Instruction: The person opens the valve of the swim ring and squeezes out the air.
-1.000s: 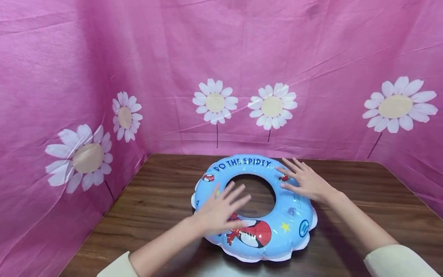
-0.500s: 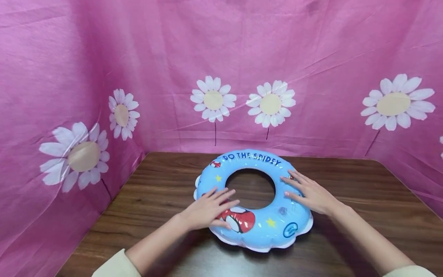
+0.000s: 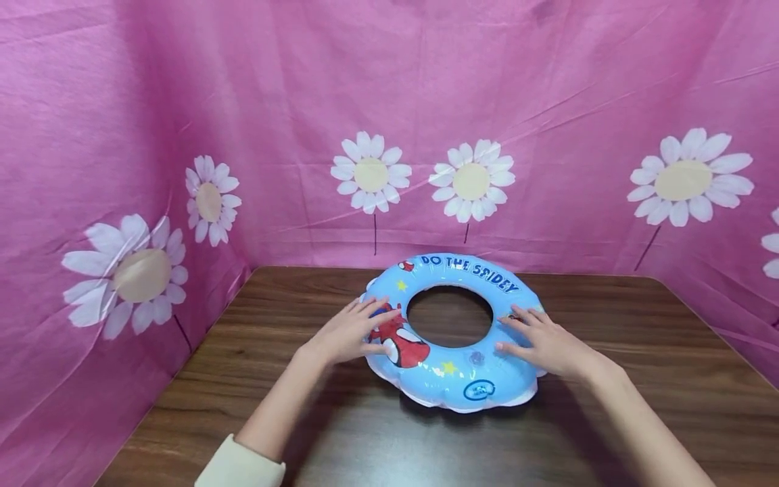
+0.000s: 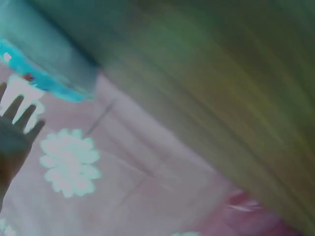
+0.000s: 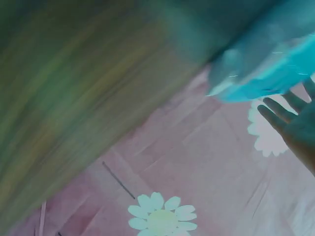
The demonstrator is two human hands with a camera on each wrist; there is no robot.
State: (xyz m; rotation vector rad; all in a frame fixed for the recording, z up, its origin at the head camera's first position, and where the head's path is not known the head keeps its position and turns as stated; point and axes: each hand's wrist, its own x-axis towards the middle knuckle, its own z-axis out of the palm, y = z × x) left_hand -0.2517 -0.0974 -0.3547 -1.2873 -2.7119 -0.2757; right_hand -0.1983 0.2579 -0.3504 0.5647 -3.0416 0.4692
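Observation:
A blue inflatable swim ring (image 3: pixel 450 379) with a white scalloped edge lies on the brown table, printed "DO THE SPIDEY" with a red masked figure and yellow stars. Over its left side my left hand (image 3: pixel 347 333) spreads its fingers, the tips overlapping the red print. My right hand (image 3: pixel 548 343) lies at the ring's right side, fingers straight and apart. The left wrist view catches the ring (image 4: pixel 39 76) at its upper left, above the left hand (image 4: pixel 15 132). In the right wrist view the ring (image 5: pixel 275 73) is blurred near the right hand (image 5: pixel 295 120).
A dark wood-grain table (image 3: pixel 292 304) runs back to a pink curtain (image 3: pixel 292 135) printed with large white daisies. The curtain also closes in the left and right sides.
The swim ring has turned clockwise under my hands, its lettering moving right and the red figure moving left. Both hands went along its sides, the left shifting left and farther back.

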